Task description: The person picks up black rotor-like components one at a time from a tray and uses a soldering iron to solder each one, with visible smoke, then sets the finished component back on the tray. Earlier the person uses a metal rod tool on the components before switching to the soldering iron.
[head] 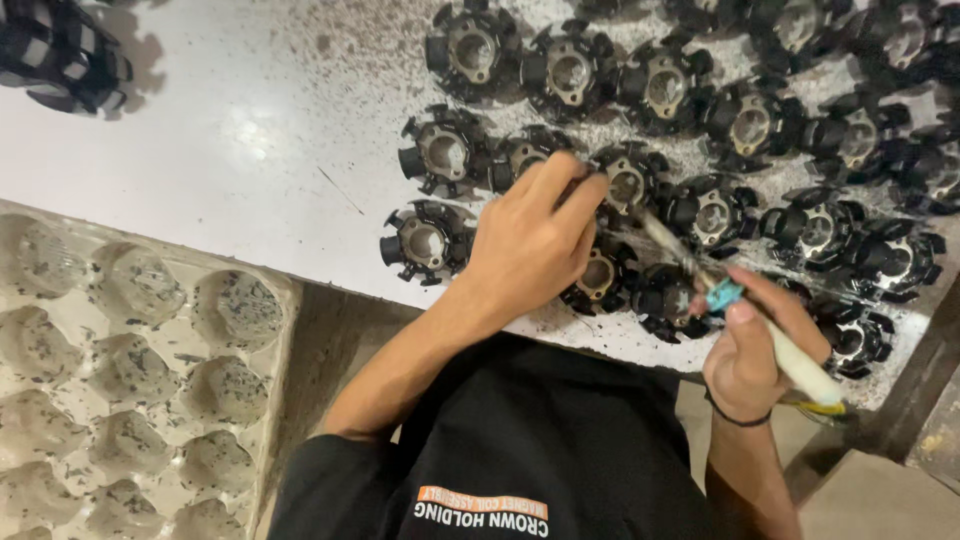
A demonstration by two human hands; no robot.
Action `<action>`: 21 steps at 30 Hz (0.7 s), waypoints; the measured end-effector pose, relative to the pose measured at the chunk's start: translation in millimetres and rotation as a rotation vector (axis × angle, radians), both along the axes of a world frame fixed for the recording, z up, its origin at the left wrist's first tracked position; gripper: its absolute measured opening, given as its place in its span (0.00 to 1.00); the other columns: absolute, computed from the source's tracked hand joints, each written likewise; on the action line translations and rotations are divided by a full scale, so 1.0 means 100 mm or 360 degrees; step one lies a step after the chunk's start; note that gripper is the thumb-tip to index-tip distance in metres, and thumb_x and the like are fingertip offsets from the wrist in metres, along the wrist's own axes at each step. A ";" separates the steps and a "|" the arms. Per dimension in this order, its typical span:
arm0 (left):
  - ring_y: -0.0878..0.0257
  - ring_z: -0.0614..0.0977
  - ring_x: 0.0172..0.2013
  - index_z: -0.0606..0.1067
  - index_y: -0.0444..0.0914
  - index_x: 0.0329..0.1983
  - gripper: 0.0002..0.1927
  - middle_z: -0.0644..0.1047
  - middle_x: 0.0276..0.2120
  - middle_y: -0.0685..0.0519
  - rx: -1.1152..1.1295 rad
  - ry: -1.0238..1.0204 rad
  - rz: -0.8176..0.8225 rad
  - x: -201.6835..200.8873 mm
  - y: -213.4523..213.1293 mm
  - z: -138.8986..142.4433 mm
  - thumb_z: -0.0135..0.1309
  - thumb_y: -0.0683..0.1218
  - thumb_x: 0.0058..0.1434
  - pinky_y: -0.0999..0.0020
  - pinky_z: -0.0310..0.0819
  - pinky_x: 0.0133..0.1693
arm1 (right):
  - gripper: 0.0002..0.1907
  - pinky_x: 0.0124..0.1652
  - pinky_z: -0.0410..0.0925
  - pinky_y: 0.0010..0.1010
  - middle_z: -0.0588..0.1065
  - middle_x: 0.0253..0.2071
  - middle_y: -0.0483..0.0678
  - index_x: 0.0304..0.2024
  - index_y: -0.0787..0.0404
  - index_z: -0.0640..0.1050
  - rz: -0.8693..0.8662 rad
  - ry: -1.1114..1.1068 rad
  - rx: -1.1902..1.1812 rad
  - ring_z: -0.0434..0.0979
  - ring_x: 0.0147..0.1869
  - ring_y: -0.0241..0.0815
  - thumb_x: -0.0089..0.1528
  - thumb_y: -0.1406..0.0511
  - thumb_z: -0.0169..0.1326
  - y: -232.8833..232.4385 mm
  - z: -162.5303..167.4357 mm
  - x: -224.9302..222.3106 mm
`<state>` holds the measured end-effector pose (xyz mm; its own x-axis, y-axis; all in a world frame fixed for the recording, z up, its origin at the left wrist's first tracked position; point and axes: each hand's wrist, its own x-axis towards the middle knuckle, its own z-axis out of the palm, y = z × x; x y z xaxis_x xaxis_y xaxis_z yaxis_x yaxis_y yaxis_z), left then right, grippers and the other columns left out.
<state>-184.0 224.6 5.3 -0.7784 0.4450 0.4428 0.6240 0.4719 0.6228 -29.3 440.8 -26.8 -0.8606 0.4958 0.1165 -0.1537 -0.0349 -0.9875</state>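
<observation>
A: Where are the hands rn?

B: Left hand sits over the front rows of black ring-shaped coil cores on the white worktop. Its fingers are curled down onto one core near the worktop's front edge, steadying it; fingertips also reach toward the next core back.

A: And the right?

B: Right hand is closed around a pale-handled tool, w/ a light blue piece pinched at the fingertips. The tool's thin dark shaft slants up-left toward the left hand's fingers. Can't tell what its tip touches, the left hand hides it.

A: So the hands are apart?

B: Yes, apart, each clamped on its own thing, joined only by the tool's line.

A: Anything else around?

B: Approx two dozen like cores in rough rows across the worktop, each w/ a metal centre. Dark specks litter the surface btw them. One separate black part lies at the far left corner. Below the worktop edge, left side, a clear plastic tray w/ round cups, speckled inside. A thin dark band sits on the right wrist.
</observation>
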 end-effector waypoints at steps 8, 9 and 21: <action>0.56 0.82 0.36 0.79 0.40 0.44 0.11 0.73 0.39 0.53 -0.0196 -0.0100 0.0070 -0.07 0.12 -0.17 0.59 0.39 0.57 0.60 0.75 0.29 | 0.14 0.47 0.76 0.35 0.77 0.47 0.60 0.53 0.80 0.76 0.0083 -0.0087 0.0053 0.80 0.42 0.49 0.70 0.72 0.53 0.04 -0.05 -0.21; 0.56 0.82 0.36 0.79 0.40 0.44 0.11 0.73 0.39 0.53 -0.0183 -0.0114 0.0065 -0.06 0.10 -0.17 0.59 0.39 0.57 0.59 0.75 0.29 | 0.14 0.47 0.76 0.34 0.77 0.47 0.60 0.53 0.80 0.77 0.0076 -0.0105 0.0067 0.80 0.42 0.49 0.69 0.72 0.54 0.03 -0.05 -0.21; 0.46 0.83 0.32 0.78 0.34 0.33 0.06 0.74 0.36 0.44 -0.0393 -0.0235 -0.0261 -0.32 0.16 -0.09 0.56 0.38 0.50 0.52 0.79 0.33 | 0.14 0.41 0.76 0.34 0.77 0.45 0.59 0.51 0.80 0.77 0.0102 -0.0220 -0.0136 0.82 0.44 0.51 0.69 0.71 0.53 0.02 0.07 -0.27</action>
<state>-216.0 241.0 -4.2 -0.7351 0.6496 0.1937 0.6159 0.5206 0.5913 -56.3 442.9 -19.7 -0.8956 0.4426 -0.0456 -0.0111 -0.1247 -0.9921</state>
